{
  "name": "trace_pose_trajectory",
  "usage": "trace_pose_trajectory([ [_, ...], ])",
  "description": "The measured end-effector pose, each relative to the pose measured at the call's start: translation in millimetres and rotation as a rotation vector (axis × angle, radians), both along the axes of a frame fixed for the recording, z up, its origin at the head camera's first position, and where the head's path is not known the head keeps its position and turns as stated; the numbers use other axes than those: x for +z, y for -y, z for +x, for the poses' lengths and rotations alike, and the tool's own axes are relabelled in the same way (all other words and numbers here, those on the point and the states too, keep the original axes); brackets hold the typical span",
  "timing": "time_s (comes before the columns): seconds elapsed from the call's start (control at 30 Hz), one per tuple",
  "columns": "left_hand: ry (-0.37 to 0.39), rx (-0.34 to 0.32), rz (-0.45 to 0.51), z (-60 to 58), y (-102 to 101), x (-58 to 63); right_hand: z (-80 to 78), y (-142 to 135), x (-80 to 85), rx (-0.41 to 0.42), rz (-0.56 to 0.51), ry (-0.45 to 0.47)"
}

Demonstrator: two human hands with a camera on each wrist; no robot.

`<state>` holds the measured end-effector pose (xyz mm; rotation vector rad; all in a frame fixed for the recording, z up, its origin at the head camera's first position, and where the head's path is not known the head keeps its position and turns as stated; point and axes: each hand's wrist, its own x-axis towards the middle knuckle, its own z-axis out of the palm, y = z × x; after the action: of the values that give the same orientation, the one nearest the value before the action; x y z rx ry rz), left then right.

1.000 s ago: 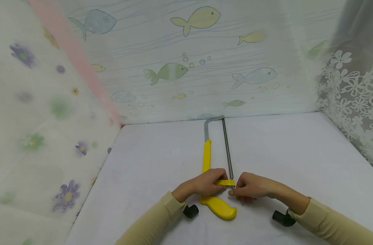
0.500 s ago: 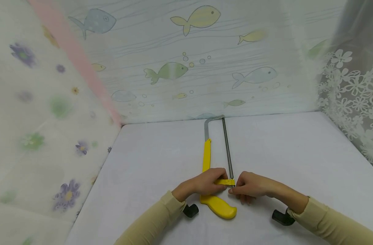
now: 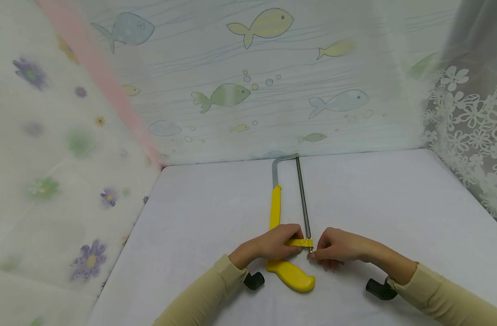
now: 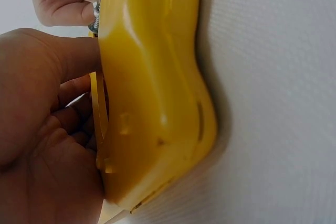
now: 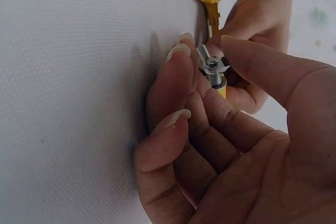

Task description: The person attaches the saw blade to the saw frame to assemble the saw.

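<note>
A hacksaw with a yellow frame lies on the white table, its grey blade pointing away from me on the right. My left hand grips the frame just ahead of the yellow handle, fingers curled round the yellow bar at the blade's near end. Thumb and fingers of my right hand pinch at the metal wing nut on the threaded screw there. In the left wrist view the handle's yellow side fills the middle, and the screw shows beside the right thumb.
Black wrist-camera mounts hang below each sleeve, close over the white cloth. A fish-print curtain rises behind the table. Flowered fabric hangs at the left, lace at the right.
My right hand has shifted slightly to the right, so more of the screw end shows by its fingertips. The left hand and the hacksaw have stayed put.
</note>
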<state>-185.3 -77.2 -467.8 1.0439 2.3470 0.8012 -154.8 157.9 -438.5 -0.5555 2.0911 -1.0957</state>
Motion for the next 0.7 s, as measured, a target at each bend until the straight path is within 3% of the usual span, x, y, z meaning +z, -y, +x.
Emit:
trace_pose_trajectory([
  [0.7, -0.003, -0.001, 0.005, 0.5, -0.2, -0.2, 0.4, -2.3, -0.7, 0.026, -0.042, 0.009],
])
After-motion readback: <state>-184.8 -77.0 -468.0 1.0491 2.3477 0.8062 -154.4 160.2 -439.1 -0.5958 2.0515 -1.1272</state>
